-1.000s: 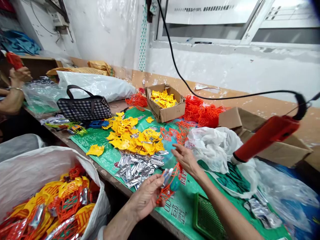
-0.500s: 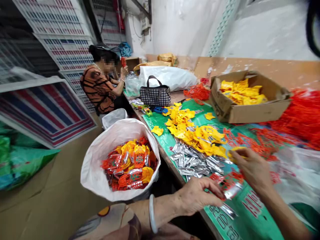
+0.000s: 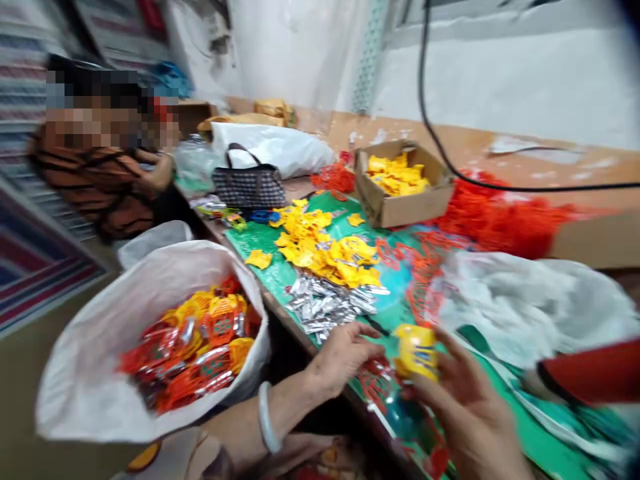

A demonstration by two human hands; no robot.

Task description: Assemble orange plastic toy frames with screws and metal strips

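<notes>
Left hand [image 3: 345,357]: fingers curled narrow at an orange latticed piece [image 3: 377,385], low over the near edge of a green table covering [image 3: 247,240]; cannot tell, through motion blur, whether actually gripping. Right hand [image 3: 470,400]: pinching a yellow moulded piece [image 3: 417,351] between thumb and fingers, just beside the orange latticed piece; cannot tell whether in contact.

Layout, left to right:
- At far left, a person [image 3: 95,167] with one forearm raised.
- Lower, nearer the camera, an open white sack [image 3: 85,373] of orange, yellow and silver assemblies [image 3: 220,323].
- Next, a checked handbag [image 3: 250,188].
- At centre, a loose yellow pile [image 3: 320,243], with silver strips [image 3: 327,307] heaped on the near side.
- Behind, a cardboard box [image 3: 415,212] of similar yellow parts [image 3: 397,175].
- Farther right, orange netting [image 3: 500,217], a rumpled white plastic bag [image 3: 540,307] and a partly visible red cylindrical tool [image 3: 595,373].

Step in hand, as judged: bringing yellow moulded piece to orange latticed piece. Next move, as judged: steady the lattice, align both, then join without bending.
</notes>
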